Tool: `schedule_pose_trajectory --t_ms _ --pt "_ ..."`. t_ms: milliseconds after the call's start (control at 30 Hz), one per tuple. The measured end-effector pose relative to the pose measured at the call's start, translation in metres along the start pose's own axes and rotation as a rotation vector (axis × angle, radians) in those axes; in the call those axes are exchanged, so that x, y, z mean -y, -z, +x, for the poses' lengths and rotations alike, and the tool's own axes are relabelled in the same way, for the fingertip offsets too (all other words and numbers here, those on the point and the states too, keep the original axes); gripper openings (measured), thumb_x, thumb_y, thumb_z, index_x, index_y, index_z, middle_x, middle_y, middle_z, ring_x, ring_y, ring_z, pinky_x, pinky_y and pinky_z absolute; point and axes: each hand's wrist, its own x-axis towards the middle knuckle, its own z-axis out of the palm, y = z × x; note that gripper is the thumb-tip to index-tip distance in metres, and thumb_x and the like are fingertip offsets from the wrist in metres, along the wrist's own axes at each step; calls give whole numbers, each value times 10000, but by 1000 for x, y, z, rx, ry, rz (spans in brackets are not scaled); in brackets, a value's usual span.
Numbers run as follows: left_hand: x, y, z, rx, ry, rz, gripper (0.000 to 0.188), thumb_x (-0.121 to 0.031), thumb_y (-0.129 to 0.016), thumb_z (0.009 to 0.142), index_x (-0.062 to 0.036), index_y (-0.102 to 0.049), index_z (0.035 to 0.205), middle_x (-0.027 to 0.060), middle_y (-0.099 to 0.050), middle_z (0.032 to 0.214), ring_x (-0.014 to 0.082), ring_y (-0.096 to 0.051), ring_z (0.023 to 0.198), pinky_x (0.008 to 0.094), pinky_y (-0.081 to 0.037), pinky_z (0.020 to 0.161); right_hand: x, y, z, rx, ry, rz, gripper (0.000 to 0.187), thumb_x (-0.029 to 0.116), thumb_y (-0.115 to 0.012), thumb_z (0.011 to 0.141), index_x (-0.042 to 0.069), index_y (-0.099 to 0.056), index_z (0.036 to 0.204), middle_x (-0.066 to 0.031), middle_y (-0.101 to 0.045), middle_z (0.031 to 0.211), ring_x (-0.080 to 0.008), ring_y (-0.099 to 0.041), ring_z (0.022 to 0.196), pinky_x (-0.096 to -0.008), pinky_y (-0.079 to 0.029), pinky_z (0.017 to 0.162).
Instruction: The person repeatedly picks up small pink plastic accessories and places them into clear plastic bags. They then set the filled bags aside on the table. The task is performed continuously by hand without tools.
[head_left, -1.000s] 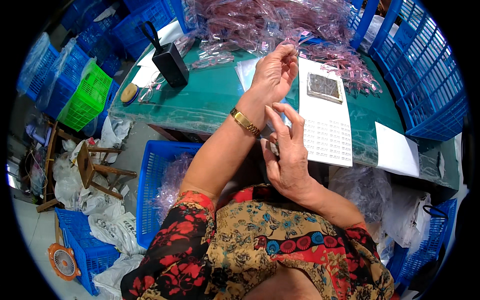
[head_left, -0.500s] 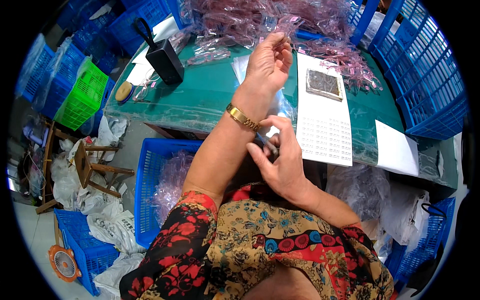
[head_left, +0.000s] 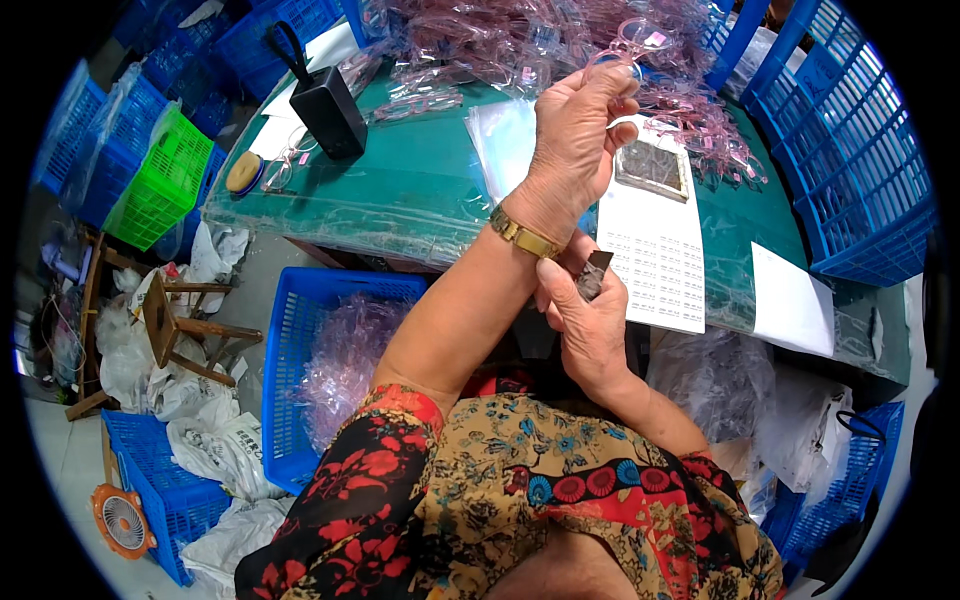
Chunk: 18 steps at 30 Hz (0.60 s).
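Note:
My left hand [head_left: 585,130], a gold watch band on its wrist, is raised over the table and pinches a pair of pink clear-framed glasses [head_left: 632,42]. A small pink tag hangs on the glasses. Just below that wrist, my right hand [head_left: 588,320] is closed on a small flat tool [head_left: 592,278] with a dark, angled tip and a grey wrapped body. Beyond my right hand lies a long white sheet [head_left: 650,270] printed in small rows. On its upper part rests a dark rectangular pad [head_left: 650,165] with a pale rim.
Bagged pink glasses [head_left: 480,45] are heaped along the far side of the green table [head_left: 400,200]. A black box with a strap [head_left: 330,115] and a round brush [head_left: 244,174] stand at left. A blue crate [head_left: 850,150] borders the right; another blue basket [head_left: 285,400] sits below.
My left hand has shifted right, bringing the glasses clear above the heap's edge. My right hand has moved slightly right and turned, so the tool's dark tip now shows.

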Motion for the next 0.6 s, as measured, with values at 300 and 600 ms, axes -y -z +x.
schedule_pose_trajectory --t_ms 300,600 --pt "3 -7 -6 105 -95 133 189 -163 -694 866 -32 -664 999 35 -650 837 76 -605 726 172 -505 504 -4 4 -2 77 69 183 585 37 -625 902 -51 -338 1405 -94 -573 1159 -68 -543 833 -209 -459 616" --pt "8 2 0 83 -647 865 242 -147 -686 866 -18 -670 1070 23 -629 793 47 -598 684 176 -483 420 -7 -2 -5 58 94 117 673 16 -653 872 -23 -283 1433 -121 -594 1141 -64 -544 773 -201 -467 605"
